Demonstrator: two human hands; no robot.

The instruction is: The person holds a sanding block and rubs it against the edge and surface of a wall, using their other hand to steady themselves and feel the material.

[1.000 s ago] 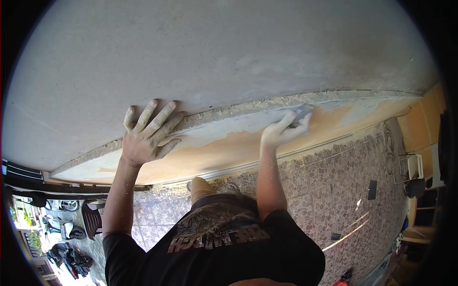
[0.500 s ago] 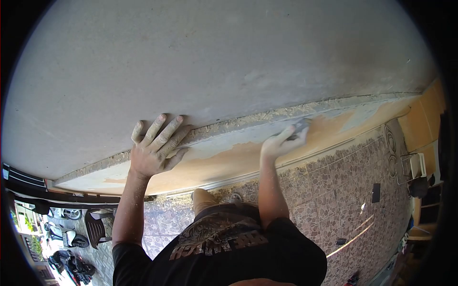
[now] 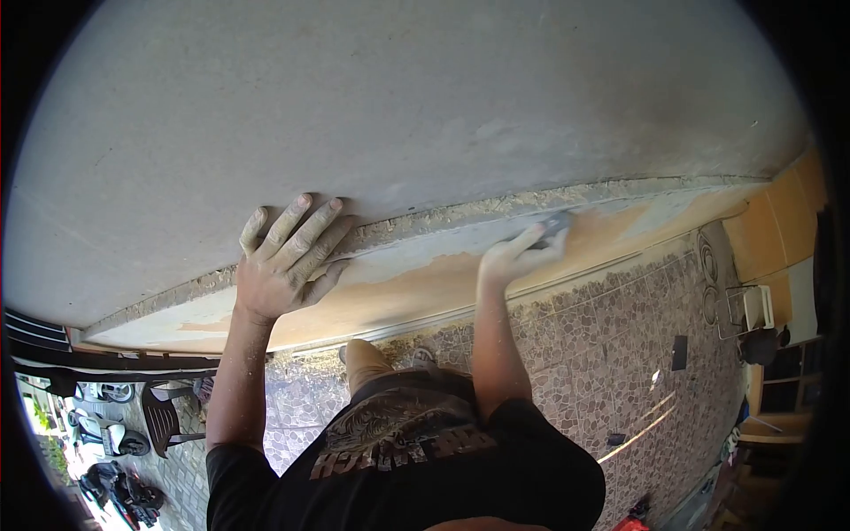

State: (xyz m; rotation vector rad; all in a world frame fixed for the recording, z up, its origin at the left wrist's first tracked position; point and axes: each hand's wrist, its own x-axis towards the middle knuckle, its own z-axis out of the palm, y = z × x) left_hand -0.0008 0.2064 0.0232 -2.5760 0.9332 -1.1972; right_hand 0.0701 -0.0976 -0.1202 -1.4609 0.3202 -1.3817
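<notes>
My left hand [image 3: 288, 257] lies with spread, dusty fingers over the rough edge of the grey wall surface [image 3: 425, 97]. Its fingertips touch the grey side, and the thumb rests by the whitish strip below the edge. Farther right, my right hand [image 3: 518, 255] is closed on a dark grey piece of sandpaper [image 3: 555, 226], partly blurred and covered by the fingers. The sandpaper is against the wall's lower face [image 3: 416, 292], where pale filler patches meet orange paint. Pale dust coats both hands.
Below the wall runs a stone-patterned tiled floor [image 3: 584, 354], with debris along the wall's foot. A brown plastic chair [image 3: 161, 418] and motorbikes [image 3: 119, 491] stand at left. To the right are a white chair-like object [image 3: 757, 307] and wooden shelving [image 3: 784, 394].
My right hand, with the sandpaper, has shifted slightly left and stays blurred along the wall face. The left hand keeps its place on the edge, while the whole view has shifted a little.
</notes>
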